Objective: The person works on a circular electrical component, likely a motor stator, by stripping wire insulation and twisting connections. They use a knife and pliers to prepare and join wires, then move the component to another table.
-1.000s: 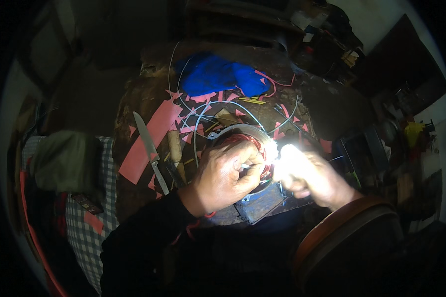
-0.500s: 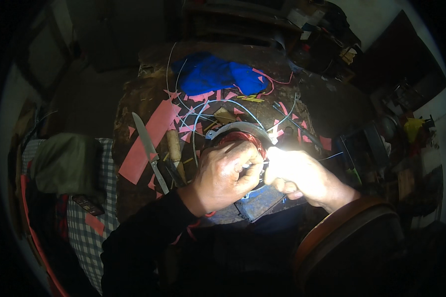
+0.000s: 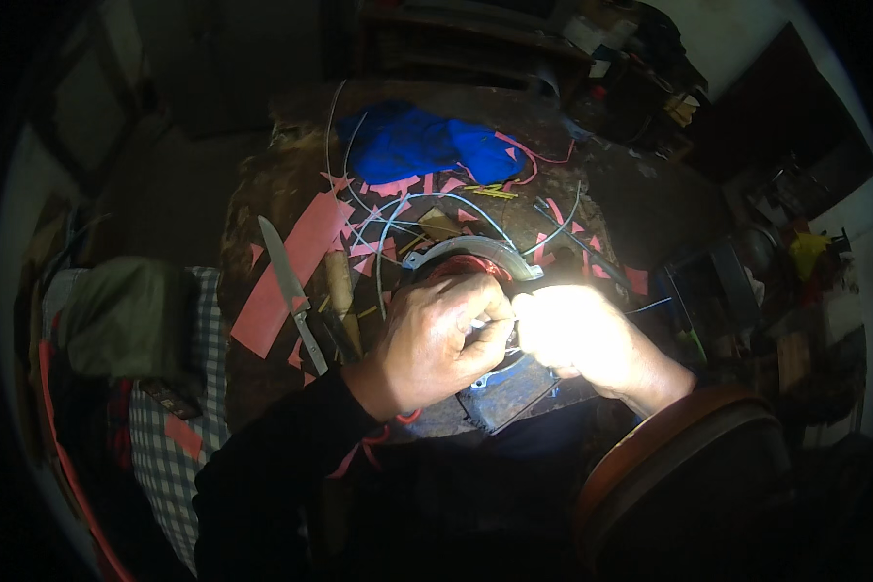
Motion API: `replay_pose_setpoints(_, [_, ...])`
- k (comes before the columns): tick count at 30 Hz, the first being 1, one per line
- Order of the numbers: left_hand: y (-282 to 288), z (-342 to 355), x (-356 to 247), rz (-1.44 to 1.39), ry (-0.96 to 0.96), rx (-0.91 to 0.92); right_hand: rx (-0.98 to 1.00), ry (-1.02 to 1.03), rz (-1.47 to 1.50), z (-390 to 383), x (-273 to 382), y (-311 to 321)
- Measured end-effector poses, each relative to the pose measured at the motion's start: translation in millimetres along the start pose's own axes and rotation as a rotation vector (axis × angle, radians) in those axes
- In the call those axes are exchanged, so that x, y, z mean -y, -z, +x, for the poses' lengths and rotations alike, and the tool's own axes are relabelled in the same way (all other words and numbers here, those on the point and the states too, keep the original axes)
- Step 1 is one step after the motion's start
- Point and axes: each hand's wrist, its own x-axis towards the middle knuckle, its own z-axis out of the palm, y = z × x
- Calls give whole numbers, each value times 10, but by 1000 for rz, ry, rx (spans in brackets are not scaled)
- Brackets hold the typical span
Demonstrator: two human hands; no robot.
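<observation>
One curved metal rim (image 3: 485,248) borders coiled red wire (image 3: 470,265) beside left hand (image 3: 435,337).

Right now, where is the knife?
In the head view, the knife lies left of the left hand, partly across the long pink strip.

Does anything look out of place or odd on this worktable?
Mildly: pink scraps lie scattered over the worktable, and an unsheathed knife lies across a larger pink sheet. Glare washes out the right hand, hiding its grip.
</observation>
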Motion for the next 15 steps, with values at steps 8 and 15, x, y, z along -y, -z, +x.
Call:
replay_pose_setpoints(8, [49,3,17,-151,71,81,-289,356,-291,-146,94,328])
replay_pose_setpoints(15, [70,16,-13,-146,44,105,-110,800,-1199,-57,151,328])
